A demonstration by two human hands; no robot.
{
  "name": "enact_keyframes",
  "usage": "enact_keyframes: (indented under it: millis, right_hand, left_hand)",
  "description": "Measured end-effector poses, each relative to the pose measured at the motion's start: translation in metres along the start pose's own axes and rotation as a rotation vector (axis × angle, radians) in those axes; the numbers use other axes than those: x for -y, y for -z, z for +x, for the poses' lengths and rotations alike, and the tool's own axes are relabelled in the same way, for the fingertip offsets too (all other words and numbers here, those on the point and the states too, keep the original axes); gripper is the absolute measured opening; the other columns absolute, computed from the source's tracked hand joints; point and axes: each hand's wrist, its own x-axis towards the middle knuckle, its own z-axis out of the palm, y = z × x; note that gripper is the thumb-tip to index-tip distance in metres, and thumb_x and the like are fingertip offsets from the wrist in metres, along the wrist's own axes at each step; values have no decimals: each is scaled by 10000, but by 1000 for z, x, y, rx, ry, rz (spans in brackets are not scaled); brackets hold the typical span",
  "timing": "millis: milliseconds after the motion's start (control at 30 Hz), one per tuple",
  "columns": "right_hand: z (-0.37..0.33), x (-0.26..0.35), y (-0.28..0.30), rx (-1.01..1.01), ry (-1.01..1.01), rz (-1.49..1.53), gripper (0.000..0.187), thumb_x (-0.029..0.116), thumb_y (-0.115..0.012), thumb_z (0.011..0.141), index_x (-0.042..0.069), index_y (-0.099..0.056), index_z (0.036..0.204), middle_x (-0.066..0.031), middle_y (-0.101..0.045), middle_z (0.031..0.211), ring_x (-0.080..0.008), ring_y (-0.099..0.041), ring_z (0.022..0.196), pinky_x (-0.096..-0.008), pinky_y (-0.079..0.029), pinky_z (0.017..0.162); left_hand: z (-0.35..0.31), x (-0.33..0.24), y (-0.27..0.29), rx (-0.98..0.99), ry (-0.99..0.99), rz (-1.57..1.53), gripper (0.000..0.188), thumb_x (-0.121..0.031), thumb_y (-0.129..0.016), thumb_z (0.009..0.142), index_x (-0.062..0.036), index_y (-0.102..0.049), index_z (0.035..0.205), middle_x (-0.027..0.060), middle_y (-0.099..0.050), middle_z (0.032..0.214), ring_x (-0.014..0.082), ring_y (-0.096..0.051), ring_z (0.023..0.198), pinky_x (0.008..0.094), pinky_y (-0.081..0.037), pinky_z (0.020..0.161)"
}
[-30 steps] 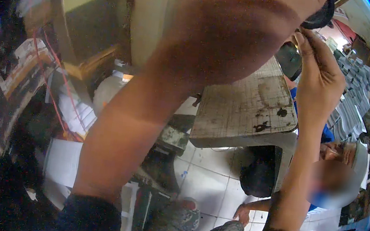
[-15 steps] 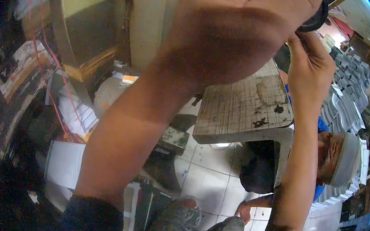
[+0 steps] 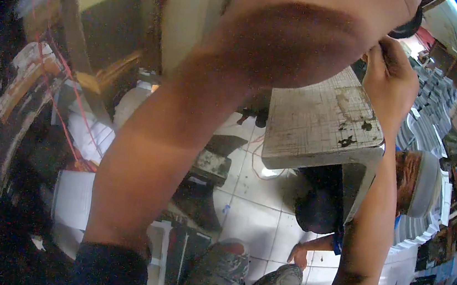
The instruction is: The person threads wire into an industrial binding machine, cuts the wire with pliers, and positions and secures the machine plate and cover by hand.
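A black, smooth, curved object (image 3: 409, 25), partly hidden, shows at upper right by the left hand (image 3: 337, 6), whose fingers and grip cannot be made out, and just above the right hand (image 3: 394, 73), its fingers curled in, any hold hidden. The left forearm (image 3: 151, 140) blocks part of a scratched, stained, off-white board (image 3: 319, 124); wavy grey-white paper stacks (image 3: 435, 111) stand beyond.
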Motion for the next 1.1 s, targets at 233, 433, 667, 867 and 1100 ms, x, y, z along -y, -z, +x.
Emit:
enact_keyframes:
  millis: [233,433,667,867,1100]
  right_hand:
    - [3,7,-4,85,-114,100,195,170,-644,881,5,-706,965,-116,-724,853,-173,-692,750,-273,-518,700]
    - [3,-4,-11,8,-126,204,199,183,-642,880,20,-705,975,-108,-725,855,-180,-691,742,-277,-515,696]
    - [4,-10,-22,7,-14,128,182,187,-650,872,51,-707,978,-108,-725,864,-204,-701,756,-308,-519,711]
    - [4,-30,-17,41,-39,76,164,182,-651,873,50,-706,954,-136,-711,846,-257,-698,749,-330,-523,706]
    - [-3,-13,-15,9,-25,140,153,153,-653,861,18,-694,919,-167,-681,845,-289,-669,770,-341,-507,704]
  left_hand:
    - [1,-5,1,7,-2,-3,380,-307,-518,976,13,-549,1178,94,-624,961,145,-589,887,279,-480,814]
    - [1,-11,-2,16,-12,-5,377,-305,-520,978,16,-556,1171,87,-623,953,132,-587,877,267,-481,806]
    - [7,-21,-3,22,-16,29,373,-303,-522,981,20,-565,1162,79,-623,944,117,-586,866,252,-482,796]
    - [24,-47,-31,-124,177,248,312,-248,-507,976,30,-616,1064,54,-628,847,108,-596,817,243,-484,754]
    - [73,-90,-34,459,-19,1451,263,-199,-590,809,41,-696,826,156,-667,713,241,-653,617,330,-521,574]
